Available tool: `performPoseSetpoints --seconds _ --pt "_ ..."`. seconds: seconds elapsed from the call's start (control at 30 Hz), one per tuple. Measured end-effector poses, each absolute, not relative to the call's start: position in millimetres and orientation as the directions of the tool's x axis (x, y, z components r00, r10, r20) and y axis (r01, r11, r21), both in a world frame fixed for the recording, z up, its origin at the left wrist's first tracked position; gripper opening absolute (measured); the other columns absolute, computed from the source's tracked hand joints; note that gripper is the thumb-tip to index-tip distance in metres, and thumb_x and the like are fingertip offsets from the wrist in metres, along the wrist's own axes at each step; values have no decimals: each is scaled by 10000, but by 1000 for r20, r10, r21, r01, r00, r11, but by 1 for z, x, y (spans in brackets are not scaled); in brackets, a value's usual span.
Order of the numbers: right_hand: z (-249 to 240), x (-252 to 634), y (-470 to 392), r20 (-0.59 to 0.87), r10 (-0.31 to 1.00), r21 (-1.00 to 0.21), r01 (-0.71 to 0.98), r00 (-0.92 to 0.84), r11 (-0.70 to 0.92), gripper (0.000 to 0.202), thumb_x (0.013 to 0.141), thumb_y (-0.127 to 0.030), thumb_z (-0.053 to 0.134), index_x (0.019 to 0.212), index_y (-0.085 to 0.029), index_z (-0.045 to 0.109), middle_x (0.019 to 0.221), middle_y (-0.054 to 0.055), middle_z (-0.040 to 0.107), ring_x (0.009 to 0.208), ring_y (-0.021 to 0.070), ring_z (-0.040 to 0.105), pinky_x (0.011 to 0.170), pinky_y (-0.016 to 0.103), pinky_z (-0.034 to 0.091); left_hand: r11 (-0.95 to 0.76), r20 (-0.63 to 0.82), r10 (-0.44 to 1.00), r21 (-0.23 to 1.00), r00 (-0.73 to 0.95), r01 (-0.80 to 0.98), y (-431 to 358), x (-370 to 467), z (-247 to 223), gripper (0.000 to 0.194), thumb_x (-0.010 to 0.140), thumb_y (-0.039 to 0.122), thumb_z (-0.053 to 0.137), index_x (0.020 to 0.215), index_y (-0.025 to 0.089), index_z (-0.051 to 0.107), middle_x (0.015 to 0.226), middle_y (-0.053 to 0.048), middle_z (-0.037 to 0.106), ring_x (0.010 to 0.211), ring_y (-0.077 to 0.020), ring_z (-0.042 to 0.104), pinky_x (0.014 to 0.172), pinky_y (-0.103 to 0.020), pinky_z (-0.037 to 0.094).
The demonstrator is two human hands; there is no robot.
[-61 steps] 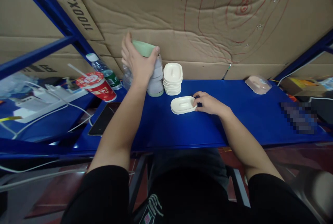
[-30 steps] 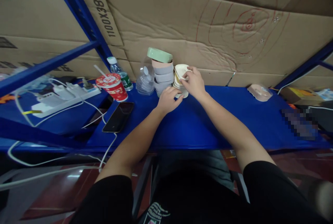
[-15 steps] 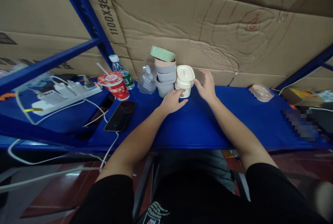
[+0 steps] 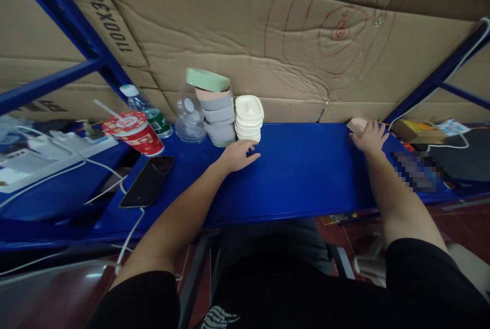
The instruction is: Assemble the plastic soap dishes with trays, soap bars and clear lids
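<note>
Both spread: right grip [image 4: 370, 138] over curved pinkish piece [image 4: 357, 124], left grip [image 4: 238, 156] by rounded lids [image 4: 249, 110]

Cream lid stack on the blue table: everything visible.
The stack of cream, rounded-rectangular lids looks like smooth plastic. The top lid lies face up, with a raised rim and a small ridge mid-face; layered edges of several more show below, count unclear. It stands upright on the blue tabletop, just right of the column of grey, pink and green containers. The left hand overlaps its base; contact can't be confirmed.
</note>
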State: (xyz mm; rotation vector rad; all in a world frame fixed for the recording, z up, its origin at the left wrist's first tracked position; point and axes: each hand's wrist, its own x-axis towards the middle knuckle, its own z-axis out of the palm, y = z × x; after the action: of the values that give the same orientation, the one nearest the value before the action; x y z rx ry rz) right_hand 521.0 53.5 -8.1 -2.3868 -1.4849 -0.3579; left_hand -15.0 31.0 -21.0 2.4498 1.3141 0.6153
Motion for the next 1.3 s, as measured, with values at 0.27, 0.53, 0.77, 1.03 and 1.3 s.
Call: performPoseSetpoints --seconds 0.27,0.53,0.77,1.03,1.3 --pt "-17 490 21 450 834 -218 945 319 -243 830 860 -713 672 1517 -213 584 1564 281 504 1398 478 523 1138 691 385 -559 265 828 436 493 705 36 -19 -27 470 948 474 663 1331 203 695 1138 -86 790 963 -236 739 944 -417 589" --pt "-1 390 -7 229 944 -360 881 -236 307 928 711 -691 865 1488 -264 593 1621 182 508 1363 436 643 1114 618 556 -588 255 806 447 534 674 28 -18 -21 656 920 609 723 1425 200 630 1263 -113 763 1052 -267 741 968 -416 581" --pt "23 285 -11 233 626 -508 456 -744 731 837 678 -435 965 1450 -318 663 1609 95 587 1475 374 580 1199 589 518 -638 255 761 461 596 617 19 -21 -17 1257 637 714 933 1643 177 403 1601 -218 554 1231 -355 715 1032 -440 578" --pt "18 271 24 327 587 -668 258 -741 698 504 861 -475 842 1332 -321 751 1469 86 707 1383 316 663 1163 584 535 -679 304 729 434 613 593 20 -24 -19 1023 725 688 891 1570 234 534 1503 -161 669 1333 -358 686 1104 -488 568" --pt "9 272 4 538 721 -675 289 -437 679 574 922 -724 701 1319 -311 737 1365 99 765 1253 320 738 1073 535 598 -735 440 678 389 589 556 17 -20 -12 546 1037 503 623 1506 226 582 1515 -139 659 1351 -283 670 1129 -446 553"
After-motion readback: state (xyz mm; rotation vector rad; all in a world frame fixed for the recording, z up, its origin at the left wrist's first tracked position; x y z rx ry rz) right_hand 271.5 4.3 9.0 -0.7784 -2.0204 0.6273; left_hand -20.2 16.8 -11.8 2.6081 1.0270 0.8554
